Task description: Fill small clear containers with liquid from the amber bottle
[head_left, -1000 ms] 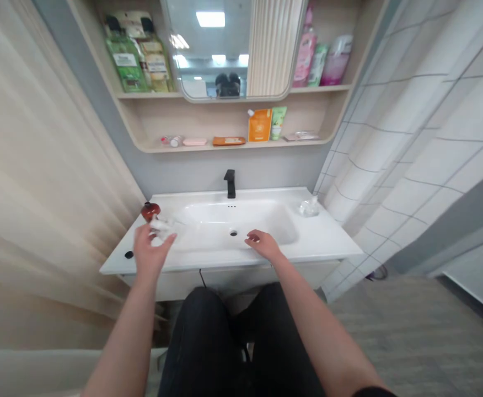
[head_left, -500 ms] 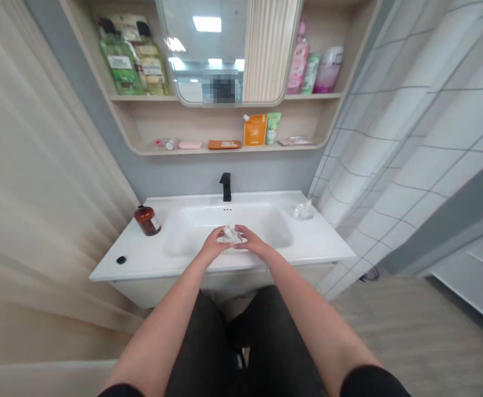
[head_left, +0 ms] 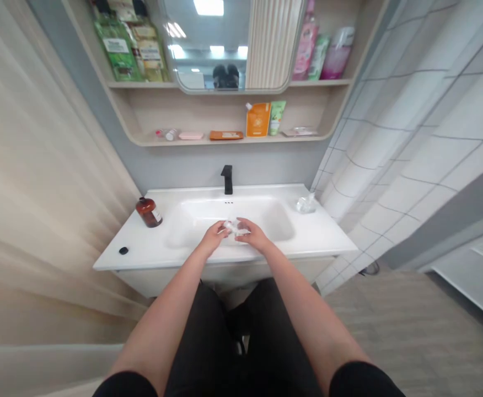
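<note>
Both my hands are together over the front of the white sink. My left hand pinches the left end of a small white and clear plastic-looking thing. On its other side, my right hand curls its fingers round the clear part. Whether it is one piece or two I cannot tell, as the fingers cover some of it. The black faucet stands just behind.
On the counter's left are a brown bottle and a small round black object. A clear crumpled-looking thing sits at the right. Above, a mirrored shelf unit holds bottles, a tube and an orange pouch.
My hands have drawn slightly apart at the left, and the white end of the held thing now points toward my left fingers. The view has tilted down a little.
</note>
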Motion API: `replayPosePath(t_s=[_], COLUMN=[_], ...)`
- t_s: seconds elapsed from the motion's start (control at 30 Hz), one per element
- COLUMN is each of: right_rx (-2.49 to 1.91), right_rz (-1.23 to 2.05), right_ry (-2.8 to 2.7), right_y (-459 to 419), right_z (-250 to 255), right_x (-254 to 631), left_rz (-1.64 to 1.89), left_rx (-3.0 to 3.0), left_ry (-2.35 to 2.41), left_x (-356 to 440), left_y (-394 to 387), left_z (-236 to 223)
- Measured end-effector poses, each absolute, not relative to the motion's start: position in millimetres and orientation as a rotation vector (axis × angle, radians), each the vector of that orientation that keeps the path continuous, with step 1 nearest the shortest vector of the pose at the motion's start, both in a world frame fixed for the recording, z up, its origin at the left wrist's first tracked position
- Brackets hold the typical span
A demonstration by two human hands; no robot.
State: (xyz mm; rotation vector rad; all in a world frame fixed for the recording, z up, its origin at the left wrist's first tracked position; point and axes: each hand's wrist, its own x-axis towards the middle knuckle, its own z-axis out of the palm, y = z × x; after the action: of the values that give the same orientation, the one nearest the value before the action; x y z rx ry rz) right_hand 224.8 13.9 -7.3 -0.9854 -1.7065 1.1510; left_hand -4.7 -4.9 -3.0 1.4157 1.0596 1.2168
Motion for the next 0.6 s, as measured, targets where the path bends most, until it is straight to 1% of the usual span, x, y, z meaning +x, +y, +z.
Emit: replayPosePath(t_s=[0.13, 0.3, 0.43, 0.6], right_rx=[-0.99, -1.026, -0.95, -0.952], right_rz=[1.094, 0.969, 0.863, 0.842], right_ry=[-1.755, -1.812, -1.931, -1.924], right_y=[15.7, 17.6, 18.5, 20.9], right_z=[-8.0, -12.3, -14.8, -19.4], right_x=[225.1, 222.9, 221.6, 221.7], left_rz=[1.262, 1.163, 1.063, 1.053], left_rx=[1.576, 1.677, 1.63, 1.676], left_ry=[1.189, 1.331, 1.486, 1.516], left_x=[-4.7, -1.1, 1.2, -0.1], left_y=[-4.5, -4.9, -5.0, -5.0], left_z=[-1.1, 0.8, 1.5, 0.9])
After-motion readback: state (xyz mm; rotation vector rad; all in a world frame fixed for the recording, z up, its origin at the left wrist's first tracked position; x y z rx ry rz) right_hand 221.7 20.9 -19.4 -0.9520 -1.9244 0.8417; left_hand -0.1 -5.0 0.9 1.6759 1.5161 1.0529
